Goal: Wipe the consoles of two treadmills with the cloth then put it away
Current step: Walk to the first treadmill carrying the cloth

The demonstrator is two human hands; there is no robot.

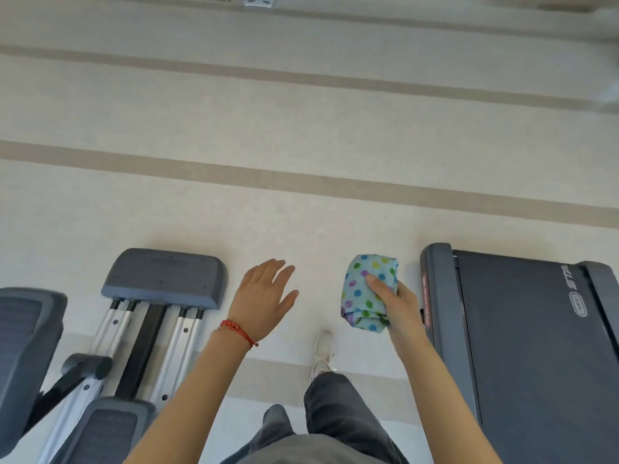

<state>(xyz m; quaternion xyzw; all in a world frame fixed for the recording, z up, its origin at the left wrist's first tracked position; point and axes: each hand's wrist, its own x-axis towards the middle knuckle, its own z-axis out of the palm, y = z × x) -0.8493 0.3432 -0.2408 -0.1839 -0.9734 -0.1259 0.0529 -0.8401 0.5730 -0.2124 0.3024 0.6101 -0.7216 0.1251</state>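
Grey trousers [335,416], one white shoe [324,349] on pale floor [301,128].
Right hand [398,306] clasps bunched polka-dot cloth [366,293] beside treadmill [522,346] deck; left hand [261,299] empty, fingers [284,272] spread.

Right hand [400,306] clutching folded cloth [368,293], treadmill [522,346] beside
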